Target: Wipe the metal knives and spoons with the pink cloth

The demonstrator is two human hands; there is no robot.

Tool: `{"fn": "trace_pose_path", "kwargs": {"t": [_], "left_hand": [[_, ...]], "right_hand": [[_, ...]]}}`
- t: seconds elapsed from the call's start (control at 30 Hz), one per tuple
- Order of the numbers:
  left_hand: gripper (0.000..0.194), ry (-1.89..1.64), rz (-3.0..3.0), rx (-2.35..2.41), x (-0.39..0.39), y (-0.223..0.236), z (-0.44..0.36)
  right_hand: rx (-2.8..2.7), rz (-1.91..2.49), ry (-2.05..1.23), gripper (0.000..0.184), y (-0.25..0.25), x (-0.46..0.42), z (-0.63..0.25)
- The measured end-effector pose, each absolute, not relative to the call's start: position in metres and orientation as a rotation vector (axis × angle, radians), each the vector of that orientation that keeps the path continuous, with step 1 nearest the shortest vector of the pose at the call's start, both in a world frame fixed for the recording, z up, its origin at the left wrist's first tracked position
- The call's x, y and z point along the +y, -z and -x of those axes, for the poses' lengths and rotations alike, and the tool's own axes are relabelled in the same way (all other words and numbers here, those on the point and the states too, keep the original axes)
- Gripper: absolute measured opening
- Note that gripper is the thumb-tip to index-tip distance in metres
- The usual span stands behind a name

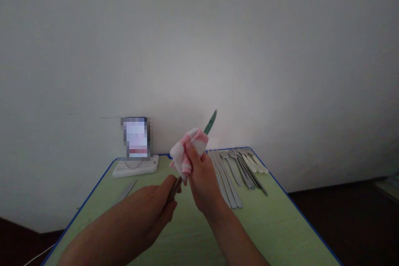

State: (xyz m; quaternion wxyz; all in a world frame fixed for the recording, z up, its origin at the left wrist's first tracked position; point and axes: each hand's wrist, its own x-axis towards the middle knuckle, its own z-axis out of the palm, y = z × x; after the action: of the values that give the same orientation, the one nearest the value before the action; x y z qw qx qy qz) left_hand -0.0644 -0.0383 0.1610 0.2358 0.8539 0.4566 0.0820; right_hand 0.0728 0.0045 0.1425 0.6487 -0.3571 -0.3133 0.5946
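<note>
A table knife (pixel 210 122) is held up at a slant over the table, its blade tip pointing away and to the right. My left hand (pixel 160 201) is closed around the knife's handle. A pink and white cloth (pixel 189 149) is wrapped about the middle of the knife, hiding that stretch. My right hand (pixel 204 178) grips the cloth with the thumb on top, pressing it around the knife. Another knife (pixel 127 189) lies on the table to the left, partly hidden behind my left forearm.
Several forks, spoons and other cutlery (pixel 243 170) lie in a row at the table's back right. A blurred-out screen (pixel 137 137) stands on a white base (pixel 136 168) at the back left. The green table (pixel 268 232) has a blue edge and meets a wall (pixel 199 50).
</note>
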Motion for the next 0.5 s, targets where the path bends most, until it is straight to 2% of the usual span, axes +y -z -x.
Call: {"fn": "trace_pose_path", "kwargs": {"t": [0.17,0.37,0.5], "left_hand": [[0.031,-0.3,-2.335,1.364,-0.041,-0.157,0.084],[0.034,-0.41,-2.365,1.366,-0.037,-0.158,0.092],[0.035,-0.431,-2.309,1.499,-0.027,-0.166,0.093]], "right_hand": [[-0.592,0.711,-1.219,0.028,-0.152,0.012,-0.092],[-0.369,0.485,-1.131,0.013,-0.158,0.02,-0.122],[-0.292,0.401,-1.182,0.013,-0.157,0.019,-0.132]]}}
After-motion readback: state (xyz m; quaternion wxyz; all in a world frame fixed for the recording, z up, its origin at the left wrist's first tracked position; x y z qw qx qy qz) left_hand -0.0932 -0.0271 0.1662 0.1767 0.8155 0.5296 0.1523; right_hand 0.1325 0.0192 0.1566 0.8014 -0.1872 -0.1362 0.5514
